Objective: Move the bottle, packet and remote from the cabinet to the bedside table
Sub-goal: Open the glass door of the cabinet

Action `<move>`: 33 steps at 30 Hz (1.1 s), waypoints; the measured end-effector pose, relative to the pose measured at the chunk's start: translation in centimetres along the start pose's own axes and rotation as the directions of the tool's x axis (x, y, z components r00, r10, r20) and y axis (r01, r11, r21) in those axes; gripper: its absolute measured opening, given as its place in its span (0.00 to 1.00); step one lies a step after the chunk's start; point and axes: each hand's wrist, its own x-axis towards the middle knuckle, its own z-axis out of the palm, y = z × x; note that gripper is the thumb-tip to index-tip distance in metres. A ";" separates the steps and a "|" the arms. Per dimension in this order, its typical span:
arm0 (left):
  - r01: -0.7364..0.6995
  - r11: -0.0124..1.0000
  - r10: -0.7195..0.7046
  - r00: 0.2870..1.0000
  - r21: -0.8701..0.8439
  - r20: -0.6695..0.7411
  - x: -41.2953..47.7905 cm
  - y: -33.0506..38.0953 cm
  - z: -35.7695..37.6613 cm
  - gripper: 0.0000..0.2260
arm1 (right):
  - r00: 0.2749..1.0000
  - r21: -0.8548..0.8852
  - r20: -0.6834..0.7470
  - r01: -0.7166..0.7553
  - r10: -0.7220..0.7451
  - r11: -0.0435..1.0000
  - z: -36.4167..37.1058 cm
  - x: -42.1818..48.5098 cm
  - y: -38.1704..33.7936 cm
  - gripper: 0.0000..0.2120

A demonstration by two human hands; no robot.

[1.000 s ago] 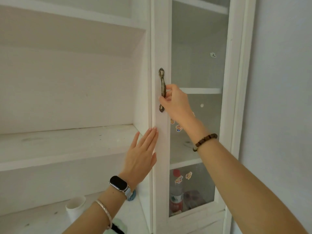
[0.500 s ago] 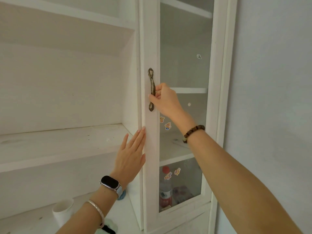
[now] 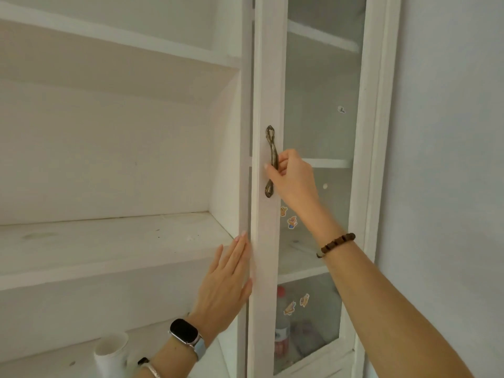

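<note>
A white cabinet door (image 3: 268, 77) with a glass pane stands almost flush with its frame. My right hand (image 3: 293, 177) grips the door's bronze handle (image 3: 272, 148). My left hand (image 3: 227, 285) lies flat with fingers spread against the door's left edge. Behind the glass on the bottom shelf stands a clear bottle (image 3: 281, 326) with a red cap and red label. Beside it a dark reddish packet (image 3: 306, 335) shows blurred through the pane. No remote is visible.
Open white shelves (image 3: 109, 241) fill the left side. A white cup (image 3: 110, 353) stands on the lowest shelf at the bottom left. Small cartoon stickers (image 3: 291, 222) dot the glass. A plain pale wall (image 3: 450, 159) runs along the right.
Both hands keep their places on the handle and the door edge. The view has shifted sideways a little; the door's angle looks nearly the same.
</note>
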 end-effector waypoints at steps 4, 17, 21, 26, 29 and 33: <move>-0.093 0.993 0.092 0.996 -0.076 -0.016 -0.3 1.7 -0.4 0.29 | 0.999 0.072 -0.052 0.012 -0.008 0.997 -3.4 -1.7 0.3 0.08; -0.232 0.823 0.194 0.973 -0.518 -0.127 -1.7 11.0 -3.5 0.30 | 0.994 0.142 -0.082 -0.062 0.074 0.988 -13.3 -6.6 0.3 0.20; -0.316 0.788 0.271 0.949 -0.528 -0.162 -1.3 14.7 -3.9 0.32 | 0.988 0.107 -0.113 -0.094 0.106 0.990 -17.0 -8.1 0.9 0.26; -0.379 0.739 0.312 0.925 -0.557 -0.216 -0.5 19.9 -3.5 0.32 | 0.979 0.076 -0.145 -0.131 0.141 0.988 -22.5 -9.4 1.7 0.25; -0.425 0.708 0.349 0.905 -0.564 -0.243 0.4 22.6 -3.3 0.32 | 0.973 0.045 -0.176 -0.143 0.149 0.989 -25.5 -9.9 2.4 0.24; -0.477 0.675 0.397 0.878 -0.563 -0.268 1.9 26.4 -2.9 0.32 | 0.964 -0.006 -0.209 -0.169 0.164 0.986 -28.7 -10.2 4.0 0.23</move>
